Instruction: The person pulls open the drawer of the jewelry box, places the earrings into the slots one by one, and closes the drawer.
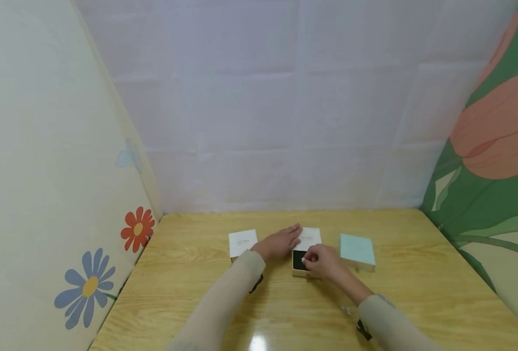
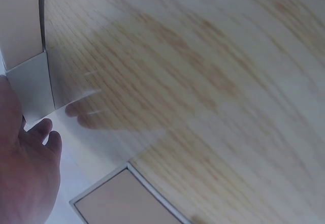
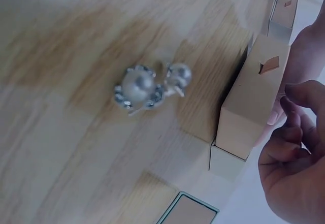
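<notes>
Three boxes (image 1: pixel 306 253) – two hands (image 1: pixel 279 242) at the middle one.

open box (image 1: pixel 304 265) inside: half hidden by right hand (image 1: pixel 324 262) | held item: too small

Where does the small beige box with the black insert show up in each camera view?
Head: the beige box sits centre on the table, between the left hand and the right hand.
Left wrist: cannot tell; only white box edges show.
Right wrist: right of centre, beside the fingers.
Shared landmark: the wooden table.
</notes>
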`<state>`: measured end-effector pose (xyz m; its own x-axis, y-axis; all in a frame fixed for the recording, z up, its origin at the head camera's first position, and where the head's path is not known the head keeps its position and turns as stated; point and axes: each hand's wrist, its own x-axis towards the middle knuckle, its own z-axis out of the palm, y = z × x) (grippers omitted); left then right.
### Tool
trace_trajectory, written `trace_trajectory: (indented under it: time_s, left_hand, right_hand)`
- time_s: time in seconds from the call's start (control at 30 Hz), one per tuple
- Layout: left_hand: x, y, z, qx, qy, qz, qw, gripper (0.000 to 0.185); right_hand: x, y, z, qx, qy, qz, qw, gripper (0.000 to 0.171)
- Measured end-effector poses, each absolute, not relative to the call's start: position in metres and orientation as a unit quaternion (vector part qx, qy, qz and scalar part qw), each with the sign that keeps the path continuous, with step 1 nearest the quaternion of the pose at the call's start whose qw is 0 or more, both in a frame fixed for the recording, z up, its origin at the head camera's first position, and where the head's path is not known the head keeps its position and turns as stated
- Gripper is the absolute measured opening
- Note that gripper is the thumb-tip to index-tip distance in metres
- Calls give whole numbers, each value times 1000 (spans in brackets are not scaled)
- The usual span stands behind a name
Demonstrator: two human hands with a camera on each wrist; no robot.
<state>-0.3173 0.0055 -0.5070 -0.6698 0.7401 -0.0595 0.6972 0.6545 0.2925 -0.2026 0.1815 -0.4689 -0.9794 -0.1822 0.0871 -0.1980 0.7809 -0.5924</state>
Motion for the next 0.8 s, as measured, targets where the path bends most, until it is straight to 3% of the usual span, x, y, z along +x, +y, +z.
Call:
trace_trajectory:
  time_s: [0.8]
  left_hand:
    - [-310,7,-499,400,905,112,91,57]
  right_hand:
    - [-219,178,-484,90,-972,216,2,4]
